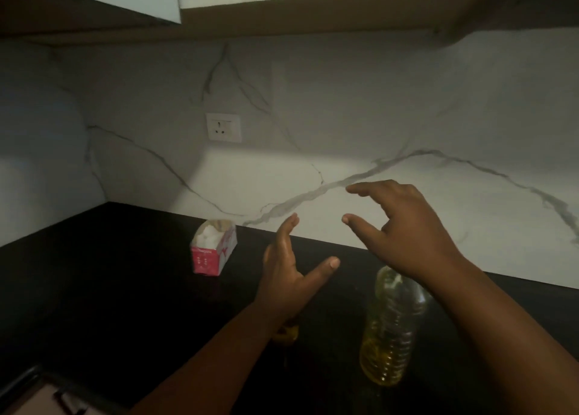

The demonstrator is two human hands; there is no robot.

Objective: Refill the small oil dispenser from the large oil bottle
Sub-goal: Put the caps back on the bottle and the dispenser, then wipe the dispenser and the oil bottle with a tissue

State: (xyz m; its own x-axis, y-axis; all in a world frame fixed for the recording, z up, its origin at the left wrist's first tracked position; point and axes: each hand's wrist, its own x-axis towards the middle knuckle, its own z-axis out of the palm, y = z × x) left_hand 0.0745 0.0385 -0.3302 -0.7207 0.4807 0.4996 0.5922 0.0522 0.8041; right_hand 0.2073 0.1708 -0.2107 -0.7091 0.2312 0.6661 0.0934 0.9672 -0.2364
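Under the empty right hand (404,229) stands the oil bottle (388,330).

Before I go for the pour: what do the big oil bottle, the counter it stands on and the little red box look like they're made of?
Large oil bottle: likely clear thin plastic; ribbed walls, yellow oil showing through.
Counter: dark, smooth, probably polished stone or laminate; too dim to tell which.
Red box: seemingly printed cardboard with a torn-open top and white contents.
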